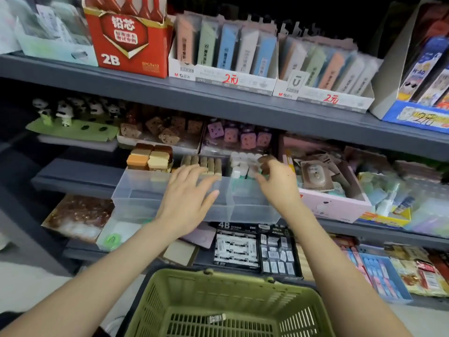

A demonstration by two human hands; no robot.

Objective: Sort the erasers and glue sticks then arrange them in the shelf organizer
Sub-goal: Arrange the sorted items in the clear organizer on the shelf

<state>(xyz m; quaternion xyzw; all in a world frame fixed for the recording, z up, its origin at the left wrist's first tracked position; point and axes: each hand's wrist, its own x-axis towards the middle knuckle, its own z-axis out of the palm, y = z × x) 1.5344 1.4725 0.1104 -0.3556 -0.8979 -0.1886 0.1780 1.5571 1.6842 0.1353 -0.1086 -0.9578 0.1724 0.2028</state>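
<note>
- Clear plastic shelf organizer (145,205), divided into compartments, on the middle grey shelf: front sections bare, stock ranged along the back.
- Block erasers in brown, orange and cream (150,158): stacked at the organizer's 10 o'clock.
- Tan upright cylinders (206,164): one row at its 12 o'clock; glue sticks, I judge.
- White-capped cylinders (243,164): a cluster at its 1 o'clock.
- My left hand (192,193): released, fingers spread, over the organizer's middle, holding nothing.
- My right hand (277,181): fingers curled about a small brown piece (266,162), at 3 o'clock of the white cluster; I cannot tell its kind.
- Green slatted plastic basket (189,297), at 6 o'clock: one small wrapped item (216,318) on its floor.
- Step in hand: placing the brown piece in the back-right section; the sorting looks nearly finished.
- Next move calls for: setting it down beside its like without toppling the neighbours, then reaching to 6 o'clock for the basket's last item.
</note>
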